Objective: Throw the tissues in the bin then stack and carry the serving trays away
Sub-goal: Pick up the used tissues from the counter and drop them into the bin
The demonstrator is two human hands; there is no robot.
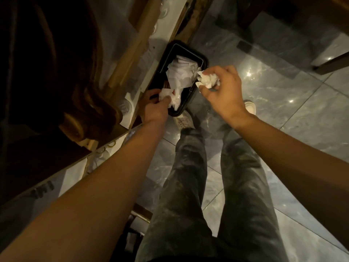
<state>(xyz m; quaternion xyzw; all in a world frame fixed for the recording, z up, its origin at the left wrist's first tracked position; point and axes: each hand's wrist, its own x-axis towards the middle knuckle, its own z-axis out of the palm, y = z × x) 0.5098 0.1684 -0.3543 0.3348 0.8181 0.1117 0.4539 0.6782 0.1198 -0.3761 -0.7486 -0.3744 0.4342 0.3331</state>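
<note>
white tissues [208, 80], black bin [203, 57], grey floor [283, 110]

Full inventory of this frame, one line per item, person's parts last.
bin: 1, black, on the floor beside the counter, holding white paper
paper in bin: a heap, white, piled to the rim
tissues: 2 wads, white, one in each hand
counter: 1, wooden edge, left of bin
floor: grey glossy tiles
left hand: over bin's near end, closed on a tissue wad
right hand: just right of the bin's rim, closed on a tissue wad
legs: 2, dark trousers, pale shoes
</note>
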